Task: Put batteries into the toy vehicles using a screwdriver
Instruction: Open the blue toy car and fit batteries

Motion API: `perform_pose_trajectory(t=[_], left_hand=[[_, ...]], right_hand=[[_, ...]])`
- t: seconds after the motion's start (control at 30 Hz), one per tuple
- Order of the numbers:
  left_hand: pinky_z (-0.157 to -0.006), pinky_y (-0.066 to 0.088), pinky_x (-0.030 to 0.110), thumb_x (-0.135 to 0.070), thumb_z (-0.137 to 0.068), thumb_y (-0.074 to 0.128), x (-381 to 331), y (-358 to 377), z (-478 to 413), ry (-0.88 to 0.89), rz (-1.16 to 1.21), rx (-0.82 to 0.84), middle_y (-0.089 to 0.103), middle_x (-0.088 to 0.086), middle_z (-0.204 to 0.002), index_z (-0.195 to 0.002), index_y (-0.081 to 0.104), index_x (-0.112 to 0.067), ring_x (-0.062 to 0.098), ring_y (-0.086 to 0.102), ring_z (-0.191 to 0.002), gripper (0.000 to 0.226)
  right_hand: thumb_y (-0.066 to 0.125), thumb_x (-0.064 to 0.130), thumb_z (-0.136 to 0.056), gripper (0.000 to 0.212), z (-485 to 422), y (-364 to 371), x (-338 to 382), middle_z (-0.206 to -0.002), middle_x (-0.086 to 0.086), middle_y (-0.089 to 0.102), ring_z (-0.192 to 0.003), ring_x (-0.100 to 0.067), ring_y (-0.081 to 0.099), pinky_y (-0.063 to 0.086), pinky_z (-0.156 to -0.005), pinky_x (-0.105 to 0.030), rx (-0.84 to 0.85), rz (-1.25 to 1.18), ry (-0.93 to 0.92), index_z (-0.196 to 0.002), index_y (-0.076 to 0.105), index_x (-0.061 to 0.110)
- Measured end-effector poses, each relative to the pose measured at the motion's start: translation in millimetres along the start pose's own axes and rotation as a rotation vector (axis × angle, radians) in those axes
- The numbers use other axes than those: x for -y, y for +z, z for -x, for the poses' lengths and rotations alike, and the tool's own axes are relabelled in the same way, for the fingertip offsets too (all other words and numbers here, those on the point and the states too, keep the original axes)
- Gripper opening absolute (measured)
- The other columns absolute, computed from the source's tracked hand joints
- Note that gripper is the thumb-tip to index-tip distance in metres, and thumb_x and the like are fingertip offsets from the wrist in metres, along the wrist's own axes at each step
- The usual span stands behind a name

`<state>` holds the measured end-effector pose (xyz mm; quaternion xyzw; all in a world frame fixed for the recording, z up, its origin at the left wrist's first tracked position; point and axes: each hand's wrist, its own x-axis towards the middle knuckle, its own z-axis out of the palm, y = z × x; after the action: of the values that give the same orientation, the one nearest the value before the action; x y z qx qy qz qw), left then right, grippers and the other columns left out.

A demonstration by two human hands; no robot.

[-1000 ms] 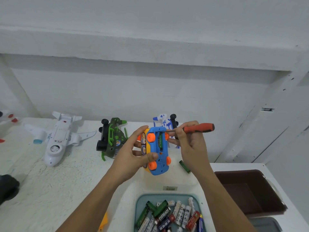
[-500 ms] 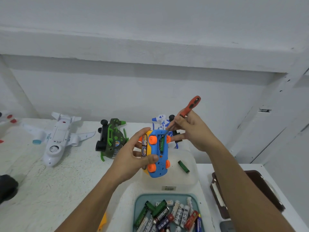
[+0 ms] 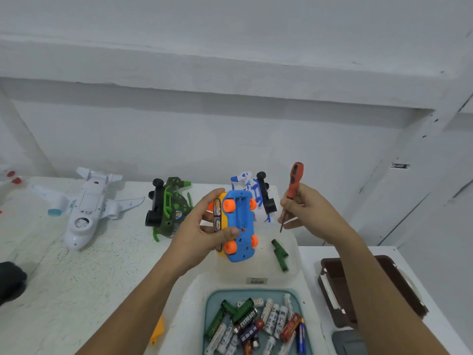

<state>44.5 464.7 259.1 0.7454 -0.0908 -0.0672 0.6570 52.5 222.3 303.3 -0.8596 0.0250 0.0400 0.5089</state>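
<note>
One battery (image 3: 247, 319) reads EVEREADY.

Four toy vehicles were in plain sight: white plane (image 3: 84, 208), green vehicle (image 3: 170, 211), blue car (image 3: 243, 221), blue-and-white vehicle (image 3: 244, 180); a fifth toy (image 3: 10, 175) was cut off at left. One screwdriver (image 3: 293, 185). Two hands: left hand (image 3: 194, 237), right hand (image 3: 307, 213). What looked like two green batteries (image 3: 279, 248) in one clear tub (image 3: 245, 267). One teal tray (image 3: 210, 303) held a battery pile (image 3: 256, 324), too jumbled to count. One brown box (image 3: 332, 290).

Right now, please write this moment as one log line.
left hand: holds blue toy car | right hand: holds screwdriver, tip down | battery bay: open
</note>
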Motion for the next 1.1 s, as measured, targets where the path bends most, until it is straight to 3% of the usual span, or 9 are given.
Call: perform_pose_trajectory(t=[0.2, 0.33, 0.47, 0.63, 0.8, 0.9, 0.97, 1.03, 1.1], left_hand=[[-0.065, 0.062, 0.039, -0.012, -0.074, 0.081, 0.1, -4.9, 8.5, 0.019, 0.128, -0.047, 0.052, 0.003, -0.098, -0.135, 0.049, -0.037, 0.009, 0.071, -0.071, 0.074], [-0.066, 0.061, 0.04, -0.009, -0.075, 0.075, 0.4, -22.9, 21.1, 0.022, 0.249, -0.077, 0.059, 0.018, -0.111, -0.139, 0.048, -0.034, 0.023, 0.074, -0.091, 0.074], [-0.063, 0.06, 0.033, -0.011, -0.075, 0.072, 0.7, -51.5, 47.9, 0.062, 0.269, -0.131, 0.065, 0.006, -0.103, -0.125, 0.056, -0.044, 0.017, 0.073, -0.093, 0.063], [-0.061, 0.06, 0.031, -0.019, -0.069, 0.072, 16.9, -94.5, 83.2, -0.008, 0.302, -0.245, 0.063, 0.009, -0.095, -0.12, 0.055, -0.052, 0.017, 0.073, -0.088, 0.063], [-0.059, 0.06, 0.033, -0.018, -0.07, 0.072, 31.4, -126.5, 108.6, -0.075, 0.339, -0.255, 0.066, 0.011, -0.095, -0.118, 0.056, -0.051, 0.021, 0.074, -0.086, 0.061], [-0.059, 0.06, 0.033, -0.017, -0.069, 0.082, 40.8, -135.6, 119.0, -0.131, 0.349, -0.211, 0.069, 0.01, -0.092, -0.116, 0.057, -0.053, 0.025, 0.074, -0.085, 0.064], [-0.06, 0.06, 0.034, -0.021, -0.068, 0.087, 44.9, -139.6, 124.1, -0.158, 0.365, -0.185, 0.07, 0.011, -0.096, -0.112, 0.06, -0.056, 0.028, 0.074, -0.087, 0.062], [-0.062, 0.06, 0.034, -0.032, -0.061, 0.086, 48.8, -142.1, 128.3, -0.169, 0.382, -0.155, 0.07, 0.012, -0.097, -0.109, 0.062, -0.058, 0.03, 0.074, -0.089, 0.06], [-0.062, 0.06, 0.034, -0.035, -0.055, 0.084, 54.0, -143.7, 131.2, -0.168, 0.391, -0.124, 0.071, 0.007, -0.092, -0.11, 0.063, -0.056, 0.03, 0.074, -0.09, 0.062]], right_hand=[[0.057, 0.012, -0.096, 0.003, 22.6, 14.9, 0.1, -0.074, -0.015, 0.065, -0.064, -0.029, 0.069, 0.061, -0.059, -0.041, -0.064, 0.018, -0.024, -0.095, 0.057, 0.01], [0.062, 0.009, -0.094, 0.004, 39.4, 37.2, 9.6, -0.063, -0.012, 0.063, -0.052, -0.028, 0.063, 0.056, -0.048, -0.035, -0.007, -0.128, 0.021, -0.092, 0.061, 0.005], [0.067, 0.01, -0.09, 0.008, 56.4, 75.1, 26.6, -0.063, -0.013, 0.065, -0.047, -0.023, 0.06, 0.052, -0.046, -0.03, 0.114, -0.122, 0.096, -0.09, 0.063, 0.003], [0.069, 0.012, -0.088, 0.016, 77.5, 141.1, 46.1, -0.066, -0.016, 0.07, -0.045, -0.023, 0.064, 0.052, -0.045, -0.026, 0.239, 0.105, 0.16, -0.082, 0.064, -0.002], [0.065, 0.018, -0.088, 0.023, 79.0, 209.2, 40.4, -0.076, -0.015, 0.063, -0.07, -0.033, 0.068, 0.058, -0.062, -0.035, 0.184, 0.484, 0.217, -0.074, 0.05, 0.007], [0.059, 0.022, -0.093, 0.018, 85.4, 229.1, 41.6, -0.07, 0.0, 0.04, -0.071, -0.024, 0.052, 0.033, -0.047, -0.021, 0.129, 0.656, 0.182, -0.1, 0.052, 0.007], [0.057, 0.022, -0.094, 0.034, 89.7, 234.6, 41.2, -0.069, 0.002, 0.033, -0.071, -0.02, 0.044, 0.024, -0.047, -0.019, 0.106, 0.728, 0.192, -0.122, 0.048, 0.005], [0.057, 0.023, -0.093, 0.019, 95.9, 239.0, 42.8, -0.069, 0.002, 0.032, -0.06, -0.013, 0.036, 0.022, -0.046, -0.02, 0.073, 0.734, 0.221, -0.102, 0.051, 0.007], [0.058, 0.025, -0.092, 0.031, 102.3, 242.2, 41.1, -0.069, 0.003, 0.034, -0.056, -0.008, 0.029, 0.021, -0.045, -0.022, 0.027, 0.724, 0.273, -0.072, 0.035, 0.016]])
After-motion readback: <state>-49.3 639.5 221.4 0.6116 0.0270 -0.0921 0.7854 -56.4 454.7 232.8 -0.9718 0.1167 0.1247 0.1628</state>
